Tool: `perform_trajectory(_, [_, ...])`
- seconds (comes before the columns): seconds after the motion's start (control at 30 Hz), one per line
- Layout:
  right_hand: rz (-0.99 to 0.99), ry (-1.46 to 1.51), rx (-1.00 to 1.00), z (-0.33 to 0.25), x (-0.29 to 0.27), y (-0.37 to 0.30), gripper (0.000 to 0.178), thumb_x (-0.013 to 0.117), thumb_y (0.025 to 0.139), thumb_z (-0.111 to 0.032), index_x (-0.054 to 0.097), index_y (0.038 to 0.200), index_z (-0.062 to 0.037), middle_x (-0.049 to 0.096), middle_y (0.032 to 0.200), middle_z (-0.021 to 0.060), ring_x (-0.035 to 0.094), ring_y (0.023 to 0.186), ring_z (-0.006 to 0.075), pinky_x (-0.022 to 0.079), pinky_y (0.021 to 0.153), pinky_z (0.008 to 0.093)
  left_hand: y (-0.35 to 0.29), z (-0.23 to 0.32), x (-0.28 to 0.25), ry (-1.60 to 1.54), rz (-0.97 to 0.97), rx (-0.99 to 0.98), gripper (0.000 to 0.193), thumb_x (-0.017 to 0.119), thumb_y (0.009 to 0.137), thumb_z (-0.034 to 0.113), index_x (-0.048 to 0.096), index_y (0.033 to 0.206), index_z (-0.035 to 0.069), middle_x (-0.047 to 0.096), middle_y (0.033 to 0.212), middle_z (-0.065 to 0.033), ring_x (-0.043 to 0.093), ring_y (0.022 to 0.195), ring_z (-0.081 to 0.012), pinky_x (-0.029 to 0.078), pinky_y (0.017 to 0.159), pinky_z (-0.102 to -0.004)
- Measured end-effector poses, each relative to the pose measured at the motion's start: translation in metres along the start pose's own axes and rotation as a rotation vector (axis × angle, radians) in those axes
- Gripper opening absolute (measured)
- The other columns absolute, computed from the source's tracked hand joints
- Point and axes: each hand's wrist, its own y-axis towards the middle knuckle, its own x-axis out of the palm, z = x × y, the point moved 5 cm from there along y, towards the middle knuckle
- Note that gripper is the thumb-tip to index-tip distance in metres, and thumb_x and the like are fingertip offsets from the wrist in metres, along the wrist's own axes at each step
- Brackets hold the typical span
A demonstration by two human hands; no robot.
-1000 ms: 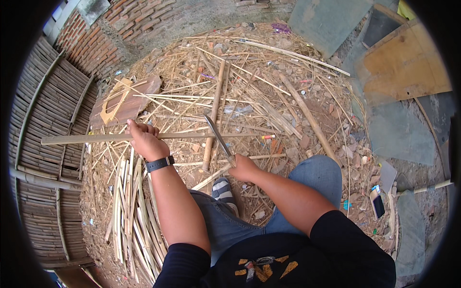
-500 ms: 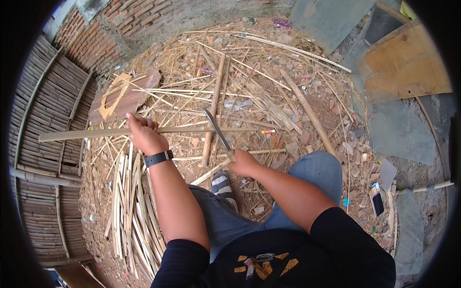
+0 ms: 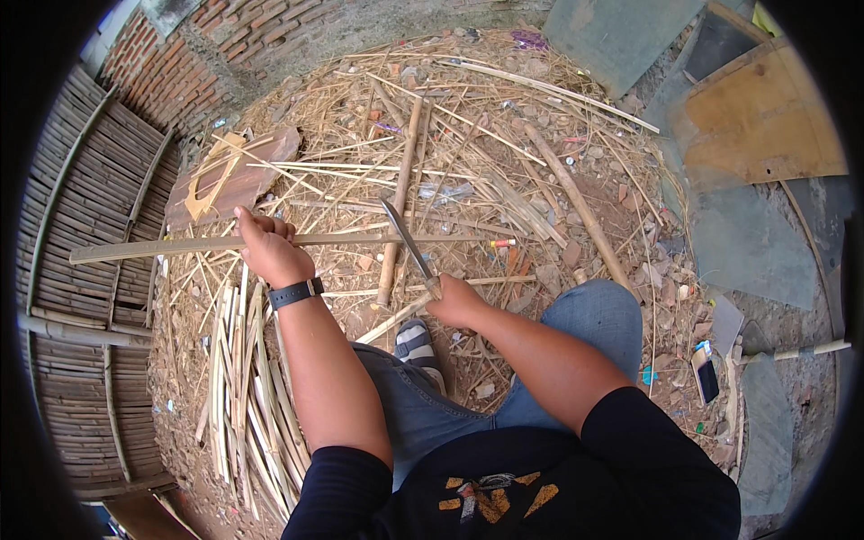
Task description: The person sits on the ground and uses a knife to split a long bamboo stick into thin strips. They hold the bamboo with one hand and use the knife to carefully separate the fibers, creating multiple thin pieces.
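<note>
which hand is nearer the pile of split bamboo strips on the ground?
Left. The left hand grips a long bamboo strip directly above the pile of split strips. The right hand, holding the knife, is farther off, across the knee.

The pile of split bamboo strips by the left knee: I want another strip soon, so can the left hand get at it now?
Probably not yet: the left hand grips the long bamboo slat.

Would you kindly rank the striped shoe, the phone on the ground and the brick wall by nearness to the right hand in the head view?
From the right hand:
1. Striped shoe, just below-left of it.
2. Phone, on the ground far right.
3. Brick wall, top left.
</note>
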Motion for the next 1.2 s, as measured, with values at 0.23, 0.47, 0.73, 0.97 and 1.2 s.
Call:
perform_trajectory(0.23, [-0.017, -0.006, 0.022, -0.004, -0.003, -0.003, 0.051, 0.069, 0.075, -0.026, 0.054, 0.110, 0.0087, 0.063, 0.106, 0.0299, 0.062, 0.103, 0.0420, 0.049, 0.090, 0.0451, -0.001, 0.001, 0.001, 0.012, 0.000, -0.003, 0.036, 0.059, 0.097, 0.034, 0.036, 0.075, 0.017, 0.031, 0.056, 0.0047, 0.025, 0.048, -0.0084, 0.023, 0.046, -0.0270])
perform_trajectory(0.47, [-0.006, -0.007, -0.003, -0.007, -0.006, -0.006, 0.051, 0.068, 0.076, -0.027, 0.054, 0.110, 0.0086, 0.063, 0.106, 0.0300, 0.062, 0.103, 0.0422, 0.049, 0.089, 0.0455, -0.003, 0.002, 0.003, 0.016, 0.004, -0.002, 0.036, 0.059, 0.096, 0.035, 0.037, 0.075, 0.017, 0.031, 0.057, 0.0048, 0.025, 0.048, -0.0083, 0.023, 0.046, -0.0268])
perform_trajectory(0.73, [0.035, 0.013, -0.036, 0.003, 0.002, 0.002, 0.048, 0.068, 0.076, -0.028, 0.053, 0.103, 0.0079, 0.063, 0.098, 0.0300, 0.063, 0.095, 0.0423, 0.049, 0.083, 0.0452, -0.001, -0.001, 0.000, -0.011, -0.005, -0.007, 0.034, 0.060, 0.096, 0.034, 0.039, 0.076, 0.017, 0.033, 0.058, 0.0049, 0.026, 0.049, -0.0084, 0.022, 0.047, -0.0268])
perform_trajectory(0.97, [0.002, -0.001, 0.007, -0.002, -0.002, -0.001, 0.050, 0.069, 0.075, -0.026, 0.054, 0.109, 0.0078, 0.063, 0.106, 0.0292, 0.062, 0.103, 0.0420, 0.049, 0.089, 0.0452, 0.000, -0.006, 0.000, -0.007, -0.007, -0.010, 0.037, 0.061, 0.095, 0.034, 0.038, 0.072, 0.017, 0.032, 0.057, 0.0046, 0.026, 0.049, -0.0088, 0.022, 0.047, -0.0271])
perform_trajectory(1.2, [-0.032, 0.004, 0.023, -0.007, -0.006, -0.005, 0.050, 0.068, 0.076, -0.026, 0.054, 0.109, 0.0081, 0.063, 0.106, 0.0297, 0.062, 0.103, 0.0416, 0.049, 0.089, 0.0451, -0.001, -0.005, 0.000, 0.026, -0.002, -0.003, 0.036, 0.059, 0.096, 0.036, 0.039, 0.072, 0.017, 0.032, 0.057, 0.0043, 0.027, 0.049, -0.0093, 0.024, 0.048, -0.0278])
